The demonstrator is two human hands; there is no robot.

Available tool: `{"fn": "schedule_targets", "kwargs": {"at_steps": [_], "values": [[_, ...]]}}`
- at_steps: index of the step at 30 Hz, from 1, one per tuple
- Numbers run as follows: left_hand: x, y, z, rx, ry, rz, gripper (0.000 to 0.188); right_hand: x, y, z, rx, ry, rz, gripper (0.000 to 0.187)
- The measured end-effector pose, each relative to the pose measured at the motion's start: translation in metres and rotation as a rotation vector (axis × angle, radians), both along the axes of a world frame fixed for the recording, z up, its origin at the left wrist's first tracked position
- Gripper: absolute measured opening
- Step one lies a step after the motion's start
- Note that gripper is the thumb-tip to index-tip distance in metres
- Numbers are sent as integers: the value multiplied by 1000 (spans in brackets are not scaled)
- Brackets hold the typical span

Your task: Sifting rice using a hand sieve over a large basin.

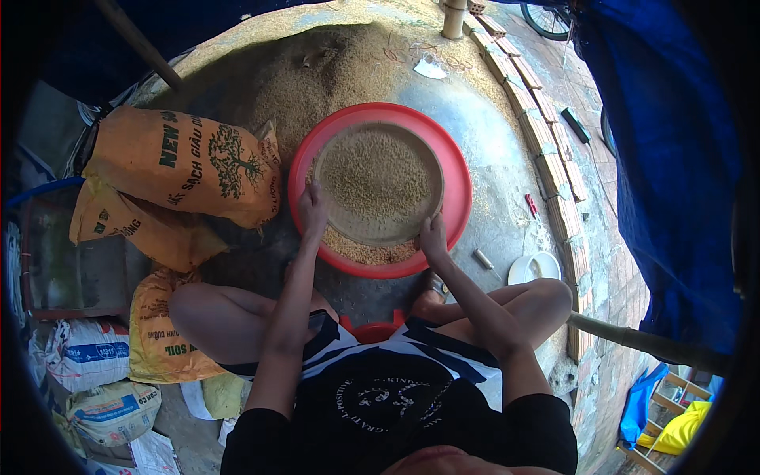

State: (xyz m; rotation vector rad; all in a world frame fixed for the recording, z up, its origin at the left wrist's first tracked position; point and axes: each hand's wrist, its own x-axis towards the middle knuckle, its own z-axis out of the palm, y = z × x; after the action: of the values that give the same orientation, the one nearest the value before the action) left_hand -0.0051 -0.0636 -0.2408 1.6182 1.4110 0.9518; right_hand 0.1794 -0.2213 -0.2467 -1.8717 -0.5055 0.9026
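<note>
A round sieve (346, 225) is held over a wide red basin (458, 178) in front of me. Small tan grains or pellets (375, 178) cover much of its mesh, leaving the near left part barer. My left hand (313, 209) is closed on its left rim, and my right hand (433, 237) grips the near right rim. More yellowish grains (360, 251) lie in the basin, showing below the sieve's near edge; the sieve hides the rest. My bent legs flank the basin, and a red stool (374, 332) shows between them.
Orange printed sacks (186, 166) stand close on the left, with white sacks (87, 354) nearer me. Loose husk-like material (289, 75) covers the floor beyond the basin. At right are a white bowl (534, 268), a small cylinder (484, 259), red-handled tool (530, 205) and a brick row (546, 162).
</note>
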Motion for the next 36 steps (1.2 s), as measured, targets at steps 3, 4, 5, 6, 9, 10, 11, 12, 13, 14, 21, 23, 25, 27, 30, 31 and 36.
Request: {"fn": "schedule_targets", "kwargs": {"at_steps": [3, 4, 5, 6, 9, 10, 11, 12, 13, 14, 21, 23, 25, 27, 30, 31, 36], "values": [[-1, 5, 57, 109, -276, -18, 39, 0, 8, 21, 505, -858, 29, 17], [-3, 7, 65, 177, -395, -43, 38, -4, 9, 26, 488, -713, 35, 17], [-7, 9, 62, 177, -391, -35, 38, -10, 9, 30, 471, -569, 43, 20], [-8, 14, 51, 144, -303, -43, 39, -11, 7, 28, 469, -568, 43, 20], [-12, 13, -28, 66, -42, -17, 41, -14, 4, 18, 283, -59, 73, 19], [-16, 11, -49, 13, 129, 15, 42, -15, 0, 12, 112, 16, 56, 18], [-16, 8, -52, 11, 131, 11, 42, -14, -5, 5, -66, 88, 28, 17], [-15, 5, -55, -113, 210, -28, 43, -12, -7, -2, -68, 90, 24, 17], [-15, 3, -57, -237, 288, -67, 44, -11, -7, -10, -92, 109, 40, 16], [-11, 3, -51, -241, 287, -75, 44, -7, -9, -15, -121, 127, 51, 16], [-7, 12, 59, 179, -209, 24, 43, -16, 9, 68, 294, -137, 111, 14], [-10, 13, 64, 192, -280, -2, 42, -23, 12, 74, 479, -151, 96, 13], [-5, 19, 45, 276, -197, 9, 42, -12, 14, 48, 373, -45, 118, 13], [-6, 14, -4, 154, -65, 22, 42, -4, 13, 19, 268, 63, 133, 14], [-6, -2, -19, -55, 175, -5, 43, -1, 3, -2, 6, 226, 74, 18], [-5, -5, -19, -137, 276, -42, 44, 3, 0, -5, -56, 220, 88, 19], [-6, 5, 19, 11, 118, -26, 41, -1, 9, 34, 53, -11, 101, 18]]}}
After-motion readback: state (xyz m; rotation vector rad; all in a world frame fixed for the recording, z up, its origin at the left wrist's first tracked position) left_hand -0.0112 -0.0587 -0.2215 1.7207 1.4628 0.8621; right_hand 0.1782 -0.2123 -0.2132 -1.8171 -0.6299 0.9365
